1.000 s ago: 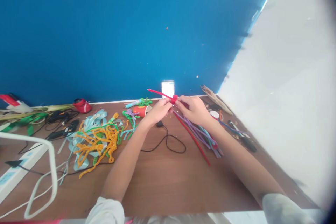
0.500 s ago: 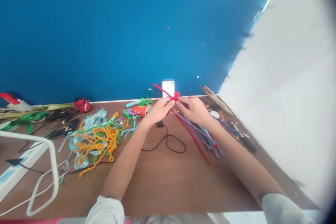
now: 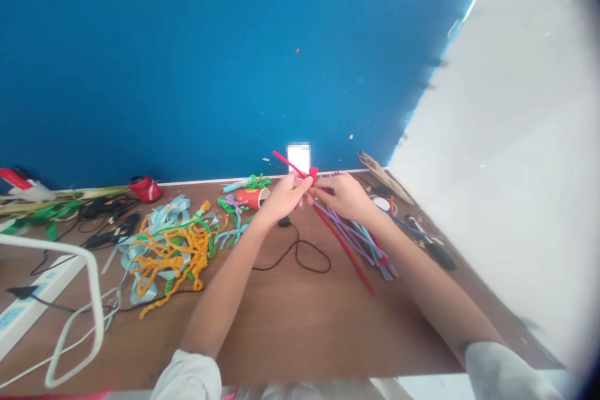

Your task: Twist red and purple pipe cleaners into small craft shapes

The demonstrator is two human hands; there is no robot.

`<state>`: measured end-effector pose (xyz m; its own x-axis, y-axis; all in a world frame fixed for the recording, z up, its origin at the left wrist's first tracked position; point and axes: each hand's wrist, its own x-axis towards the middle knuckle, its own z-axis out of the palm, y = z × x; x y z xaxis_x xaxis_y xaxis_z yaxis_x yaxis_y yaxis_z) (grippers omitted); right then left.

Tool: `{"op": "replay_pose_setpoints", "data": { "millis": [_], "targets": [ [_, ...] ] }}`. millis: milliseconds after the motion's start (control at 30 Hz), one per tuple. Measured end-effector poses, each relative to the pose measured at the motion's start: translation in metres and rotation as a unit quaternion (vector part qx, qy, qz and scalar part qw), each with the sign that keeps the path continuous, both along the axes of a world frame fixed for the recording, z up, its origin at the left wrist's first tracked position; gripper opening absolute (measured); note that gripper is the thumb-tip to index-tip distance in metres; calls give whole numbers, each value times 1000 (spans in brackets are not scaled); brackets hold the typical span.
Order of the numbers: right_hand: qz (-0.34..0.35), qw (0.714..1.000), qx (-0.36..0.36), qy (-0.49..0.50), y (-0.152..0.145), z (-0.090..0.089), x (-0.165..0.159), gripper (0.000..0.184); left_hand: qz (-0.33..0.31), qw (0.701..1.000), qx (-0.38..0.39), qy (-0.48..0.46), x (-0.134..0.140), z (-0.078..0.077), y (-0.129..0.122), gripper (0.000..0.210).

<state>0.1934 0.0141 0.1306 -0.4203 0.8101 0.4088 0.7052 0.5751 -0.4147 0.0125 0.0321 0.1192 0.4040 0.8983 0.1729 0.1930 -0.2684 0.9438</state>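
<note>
Both hands meet above the back of the table, working on red pipe cleaners. My left hand is closed, its thumb and fingers pinching the red piece. One straight end sticks out to the upper left, and a small bent red part shows above the fingertips. My right hand is closed against the same piece from the right; its fingertips are partly hidden. A long red pipe cleaner slants down to the lower right beneath the hands. Beside it lies a bundle of purple and blue pipe cleaners, partly behind my right forearm.
Orange pipe cleaners and light blue ribbon are heaped at left. A red paper cup lies on its side near a lit phone. A black cable loops mid-table. A power strip lies far left.
My right fingers have shifted slightly around the red piece, and its bent part sits a little lower. The view has moved slightly; everything on the table stays put.
</note>
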Motion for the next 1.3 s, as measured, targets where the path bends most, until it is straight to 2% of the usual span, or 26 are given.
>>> {"op": "replay_pose_setpoints", "data": {
  "millis": [200, 333, 533, 633, 867, 1000, 1300],
  "targets": [
    [0, 1000, 3, 4, 0, 0, -2, 27, 26, 999, -9, -25, 1, -1, 2, 33],
    [-5, 1000, 10, 2, 0, 0, -3, 22, 57, 995, -1, -79, 2, 0, 5, 28],
    [-18, 1000, -8, -2, -1, 4, -2, 31, 186, 969, 15, -161, -2, 4, 9, 22],
    [-15, 1000, -6, 2, -1, 4, -1, 32, 215, 960, 33, -174, -5, 5, 12, 21],
    [1, 1000, -3, 6, -1, 3, -1, 33, 176, 967, 35, -179, -6, 4, 13, 32],
    [5, 1000, -2, 12, -1, 4, -1, 33, 164, 974, 45, -147, -3, 3, 10, 34],
    [-17, 1000, 5, 12, 1, -2, -4, 30, 92, 990, 26, -108, 5, 3, 4, 26]
  ]
}}
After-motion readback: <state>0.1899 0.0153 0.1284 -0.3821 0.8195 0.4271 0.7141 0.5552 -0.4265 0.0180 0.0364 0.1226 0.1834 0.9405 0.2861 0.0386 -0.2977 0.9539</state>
